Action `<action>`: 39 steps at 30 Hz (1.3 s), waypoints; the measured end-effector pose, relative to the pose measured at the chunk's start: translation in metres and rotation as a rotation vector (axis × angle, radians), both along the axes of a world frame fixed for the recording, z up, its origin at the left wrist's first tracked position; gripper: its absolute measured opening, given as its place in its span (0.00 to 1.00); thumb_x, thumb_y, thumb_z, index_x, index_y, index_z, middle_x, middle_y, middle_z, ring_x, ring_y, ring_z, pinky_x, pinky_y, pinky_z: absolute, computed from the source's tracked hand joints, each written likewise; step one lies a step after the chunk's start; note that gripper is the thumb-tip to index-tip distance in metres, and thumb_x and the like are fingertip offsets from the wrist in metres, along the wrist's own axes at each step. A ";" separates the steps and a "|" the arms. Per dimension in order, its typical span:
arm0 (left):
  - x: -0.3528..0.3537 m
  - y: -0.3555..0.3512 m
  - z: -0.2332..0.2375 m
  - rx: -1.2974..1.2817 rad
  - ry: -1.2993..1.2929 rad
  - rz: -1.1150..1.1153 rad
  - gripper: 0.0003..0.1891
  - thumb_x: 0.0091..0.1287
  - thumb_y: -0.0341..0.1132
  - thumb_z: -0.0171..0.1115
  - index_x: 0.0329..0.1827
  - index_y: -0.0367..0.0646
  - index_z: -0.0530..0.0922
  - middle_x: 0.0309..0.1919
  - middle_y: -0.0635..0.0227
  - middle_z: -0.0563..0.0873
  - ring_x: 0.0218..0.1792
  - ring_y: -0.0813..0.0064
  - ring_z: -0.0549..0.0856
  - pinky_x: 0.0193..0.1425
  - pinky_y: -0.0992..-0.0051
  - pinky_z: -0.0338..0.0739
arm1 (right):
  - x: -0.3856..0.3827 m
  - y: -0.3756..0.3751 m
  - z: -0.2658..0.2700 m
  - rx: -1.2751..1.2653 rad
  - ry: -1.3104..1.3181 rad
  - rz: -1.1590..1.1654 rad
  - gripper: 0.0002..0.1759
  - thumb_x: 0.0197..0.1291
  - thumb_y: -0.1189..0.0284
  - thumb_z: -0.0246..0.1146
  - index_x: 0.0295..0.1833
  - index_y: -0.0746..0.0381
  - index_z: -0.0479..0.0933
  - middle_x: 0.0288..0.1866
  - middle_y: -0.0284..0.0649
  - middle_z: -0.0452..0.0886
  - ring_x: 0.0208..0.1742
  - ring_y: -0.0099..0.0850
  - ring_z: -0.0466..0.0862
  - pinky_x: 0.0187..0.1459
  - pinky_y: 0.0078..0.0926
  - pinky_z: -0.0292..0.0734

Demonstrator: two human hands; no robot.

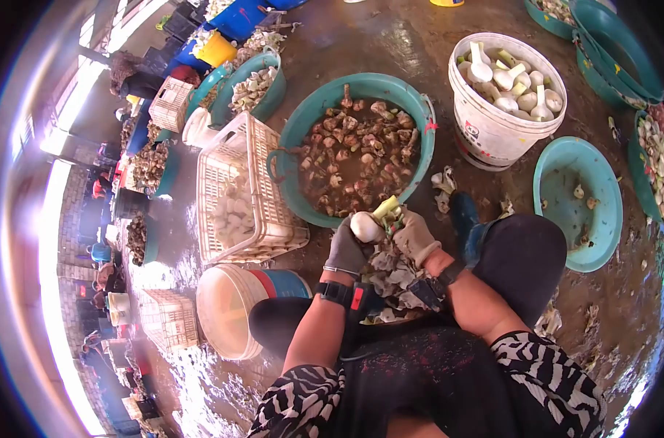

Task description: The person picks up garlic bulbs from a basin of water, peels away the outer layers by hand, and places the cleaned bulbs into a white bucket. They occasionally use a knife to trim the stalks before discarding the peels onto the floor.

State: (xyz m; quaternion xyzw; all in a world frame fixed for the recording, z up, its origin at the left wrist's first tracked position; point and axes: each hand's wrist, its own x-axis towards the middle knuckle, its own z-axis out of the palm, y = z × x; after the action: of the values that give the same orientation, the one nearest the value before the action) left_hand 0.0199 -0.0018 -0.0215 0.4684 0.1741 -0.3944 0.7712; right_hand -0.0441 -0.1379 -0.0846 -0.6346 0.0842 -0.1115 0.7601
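Note:
A white garlic bulb (364, 228) with a cut green stem points up and to the right between my hands. My left hand (346, 250), in a grey glove, is closed around the bulb from the left. My right hand (417, 238), in a pale glove, has its fingers closed at the stem side, against the leafy outer skin. Loose garlic peels (390, 281) are heaped on my lap below. Just beyond my hands stands a green tub (288, 196) of unpeeled, brownish garlic in murky water.
A white bucket (492, 130) of peeled garlic stands at the upper right, near a teal basin (615, 212) with a few scraps. Left are a plastic crate (263, 219) and a white bucket (226, 314). More tubs, crates and several people line the far left. The floor (390, 36) is wet.

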 end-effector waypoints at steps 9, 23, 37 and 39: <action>-0.008 -0.001 0.039 0.166 -0.254 -0.224 0.23 0.71 0.54 0.48 0.50 0.43 0.77 0.29 0.68 0.83 0.21 0.76 0.78 0.24 0.79 0.72 | -0.006 -0.012 0.040 -0.158 -0.102 0.076 0.11 0.65 0.76 0.55 0.50 0.66 0.76 0.43 0.37 0.81 0.41 0.23 0.80 0.43 0.22 0.78; 0.005 -0.003 0.019 -0.027 -0.478 -0.118 0.15 0.72 0.39 0.53 0.49 0.33 0.75 0.44 0.64 0.81 0.45 0.74 0.81 0.49 0.75 0.77 | 0.004 -0.012 -0.015 -0.101 0.167 0.086 0.16 0.59 0.66 0.59 0.49 0.63 0.75 0.38 0.41 0.83 0.37 0.40 0.83 0.42 0.36 0.78; 0.086 0.015 -0.015 -0.320 -0.016 0.342 0.21 0.73 0.46 0.43 0.53 0.36 0.72 0.49 0.54 0.81 0.51 0.55 0.81 0.55 0.56 0.78 | 0.042 -0.008 0.000 -0.452 0.339 0.072 0.21 0.44 0.74 0.60 0.49 0.59 0.75 0.36 0.52 0.80 0.40 0.52 0.80 0.40 0.42 0.72; 0.126 0.041 -0.006 -0.341 -0.223 0.400 0.19 0.71 0.47 0.46 0.50 0.39 0.73 0.45 0.58 0.81 0.44 0.60 0.82 0.47 0.63 0.80 | 0.070 -0.005 0.005 -0.431 0.399 0.023 0.22 0.46 0.74 0.58 0.51 0.57 0.75 0.36 0.53 0.81 0.41 0.54 0.79 0.42 0.43 0.73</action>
State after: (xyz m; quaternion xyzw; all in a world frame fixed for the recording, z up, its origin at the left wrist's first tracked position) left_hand 0.1458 0.0395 -0.0271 0.3287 0.1084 -0.2042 0.9157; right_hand 0.0256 -0.1425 -0.0794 -0.7918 0.1990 0.0088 0.5773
